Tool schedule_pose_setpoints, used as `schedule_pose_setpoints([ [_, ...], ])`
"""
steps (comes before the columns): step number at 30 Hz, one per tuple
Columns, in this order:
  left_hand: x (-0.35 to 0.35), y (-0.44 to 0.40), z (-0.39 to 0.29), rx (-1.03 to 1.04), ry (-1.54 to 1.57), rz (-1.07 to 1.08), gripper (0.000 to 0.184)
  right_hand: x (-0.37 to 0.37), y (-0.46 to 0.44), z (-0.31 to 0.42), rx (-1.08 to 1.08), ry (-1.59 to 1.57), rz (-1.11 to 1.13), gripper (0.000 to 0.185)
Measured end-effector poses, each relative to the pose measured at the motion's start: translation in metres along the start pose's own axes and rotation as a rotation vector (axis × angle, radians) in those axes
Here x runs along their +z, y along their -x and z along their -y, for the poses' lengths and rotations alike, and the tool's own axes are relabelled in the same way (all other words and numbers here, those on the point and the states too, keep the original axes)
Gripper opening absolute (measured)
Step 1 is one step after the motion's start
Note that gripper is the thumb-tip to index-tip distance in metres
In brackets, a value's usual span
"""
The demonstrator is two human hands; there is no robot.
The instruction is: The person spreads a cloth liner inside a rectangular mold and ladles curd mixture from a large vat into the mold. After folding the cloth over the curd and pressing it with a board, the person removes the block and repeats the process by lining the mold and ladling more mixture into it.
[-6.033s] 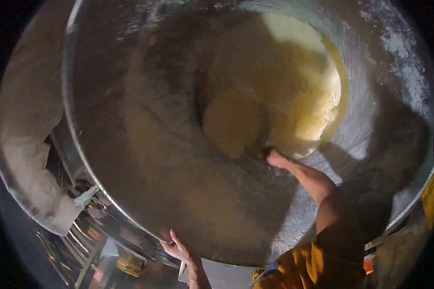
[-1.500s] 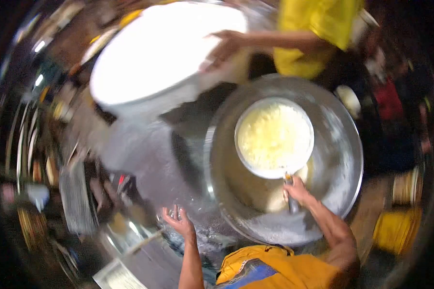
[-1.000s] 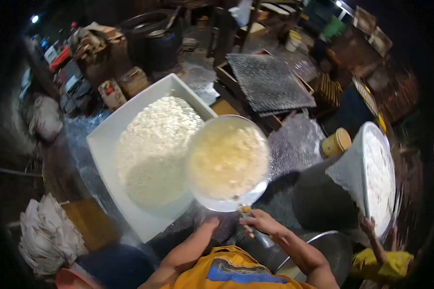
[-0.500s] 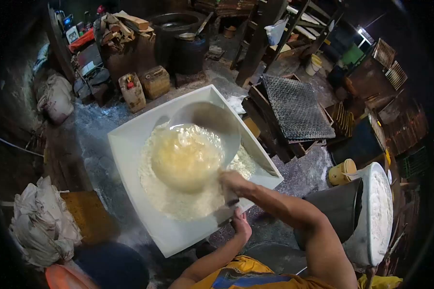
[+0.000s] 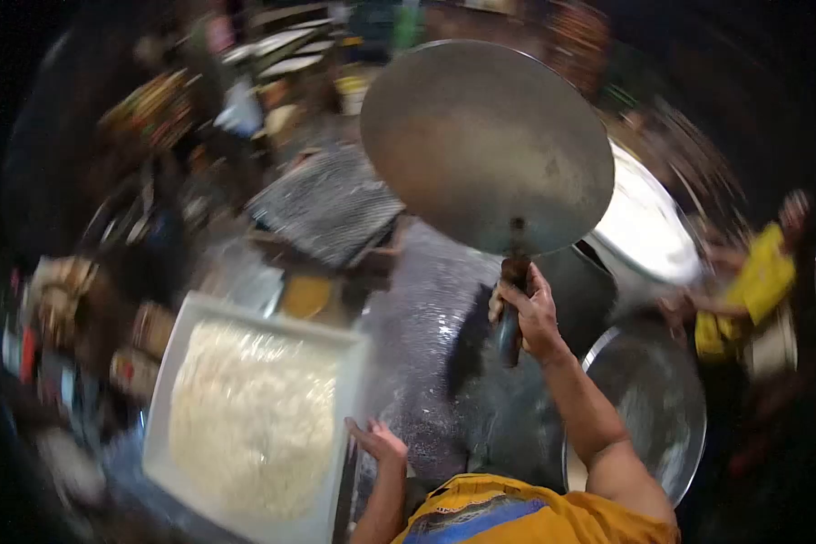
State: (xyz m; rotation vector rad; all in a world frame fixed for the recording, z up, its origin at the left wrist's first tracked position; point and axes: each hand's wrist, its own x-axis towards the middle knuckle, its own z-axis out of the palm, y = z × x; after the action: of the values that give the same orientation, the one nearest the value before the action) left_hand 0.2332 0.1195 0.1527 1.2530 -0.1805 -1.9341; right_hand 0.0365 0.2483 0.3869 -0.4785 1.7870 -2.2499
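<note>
My right hand [image 5: 533,313] is wrapped around the dark handle of a large, round metal pan [image 5: 485,145]. The pan is raised off to the right of the tray, and its broad inner face shows nothing in it. My left hand [image 5: 381,444] has its fingers apart beside the right edge of a white square tray [image 5: 347,363]; whether it touches the rim I cannot tell. Spread across the tray is a pale, wet, shiny mixture [image 5: 254,417].
A large tub with white contents [image 5: 644,218] stands to the right, partly behind the pan. Below it sits a round metal basin [image 5: 662,408]. Another person in yellow [image 5: 743,290] is at the far right. Past the tray lies a stack of dark mesh racks [image 5: 331,204].
The pan, earlier over the tray with yellowish liquid showing, has swung up and right in my right hand. My left hand has left the handle's end for the tray's edge. My view has turned right.
</note>
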Motion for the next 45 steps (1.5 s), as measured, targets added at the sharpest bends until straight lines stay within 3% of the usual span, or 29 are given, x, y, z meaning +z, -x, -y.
schedule_pose_setpoints([
  [2,0.007,-0.002,0.018,-0.076,-0.245,0.127,0.084,-0.088,0.030,0.003,0.051,0.108,-0.084,0.014],
  [3,0.008,-0.010,0.034,-0.116,-0.376,0.186,0.082,-0.132,0.054,0.003,0.198,0.230,-0.205,0.012],
  [5,0.017,-0.003,0.065,-0.179,-0.600,0.304,0.077,-0.220,0.114,-0.010,0.351,0.100,-0.224,0.012],
  [7,0.040,0.016,0.108,-0.220,-0.759,0.386,0.070,-0.289,0.171,-0.031,0.530,-0.153,-0.393,0.012],
  [8,0.047,0.029,0.132,-0.145,-0.823,0.353,0.052,-0.310,0.198,-0.038,0.498,-0.279,-0.473,0.014],
  [11,0.063,0.053,0.203,-0.174,-1.051,0.500,0.032,-0.380,0.271,-0.104,0.536,-0.337,-0.813,0.012],
  [12,0.065,0.070,0.232,-0.079,-1.144,0.583,0.018,-0.400,0.292,-0.134,0.569,-0.241,-0.919,0.011],
  [15,0.056,0.088,0.322,0.021,-1.320,0.908,0.023,-0.448,0.331,-0.246,0.600,-0.521,-1.229,0.012],
  [16,0.046,0.102,0.347,0.053,-1.273,1.037,0.034,-0.463,0.336,-0.272,0.642,-0.688,-1.288,0.011],
  [19,0.032,0.140,0.404,0.713,-1.649,1.450,0.044,-0.475,0.342,-0.359,0.772,-1.207,-1.501,0.009],
  [20,0.028,0.141,0.413,0.708,-1.724,1.468,0.048,-0.478,0.342,-0.388,0.818,-1.368,-1.588,0.008],
  [21,0.028,0.141,0.419,0.713,-1.799,1.473,0.053,-0.474,0.344,-0.402,0.708,-1.673,-1.766,0.010],
  [24,0.024,0.177,0.426,0.903,-2.019,1.449,0.060,-0.493,0.346,-0.434,0.187,-2.516,-2.249,0.018],
  [25,0.024,0.194,0.432,1.014,-2.092,1.423,0.061,-0.511,0.355,-0.433,0.199,-2.592,-2.214,0.021],
  [26,0.042,0.101,0.420,0.849,-2.057,1.361,0.060,-0.520,0.361,-0.428,0.196,-2.663,-2.175,0.024],
  [27,0.058,0.020,0.411,0.700,-2.010,1.289,0.058,-0.532,0.366,-0.430,0.214,-2.573,-2.189,0.024],
  [28,0.069,-0.001,0.401,0.830,-2.170,1.121,0.057,-0.544,0.375,-0.440,0.232,-2.475,-2.198,0.024],
  [30,0.029,0.167,0.432,0.803,-2.080,1.261,0.053,-0.556,0.394,-0.481,0.095,-2.195,-2.232,0.014],
  [32,0.031,0.172,0.429,0.650,-2.039,1.205,0.050,-0.566,0.411,-0.526,-0.023,-1.896,-2.215,0.009],
  [35,0.045,0.138,0.417,0.412,-1.953,1.121,0.046,-0.605,0.453,-0.563,0.303,-1.558,-1.946,0.015],
  [37,0.032,0.168,0.429,0.591,-2.034,1.109,0.048,-0.629,0.475,-0.555,0.456,-1.469,-1.900,0.013],
  [38,0.031,0.173,0.431,0.695,-2.096,1.086,0.050,-0.633,0.486,-0.569,0.414,-1.325,-1.851,0.011],
  [39,0.035,0.165,0.429,0.744,-2.112,1.097,0.050,-0.656,0.487,-0.539,0.553,-1.389,-1.894,0.010],
  [45,0.033,0.167,0.427,0.918,-2.134,1.169,0.039,-0.699,0.489,-0.513,0.422,-0.996,-1.748,0.008],
])
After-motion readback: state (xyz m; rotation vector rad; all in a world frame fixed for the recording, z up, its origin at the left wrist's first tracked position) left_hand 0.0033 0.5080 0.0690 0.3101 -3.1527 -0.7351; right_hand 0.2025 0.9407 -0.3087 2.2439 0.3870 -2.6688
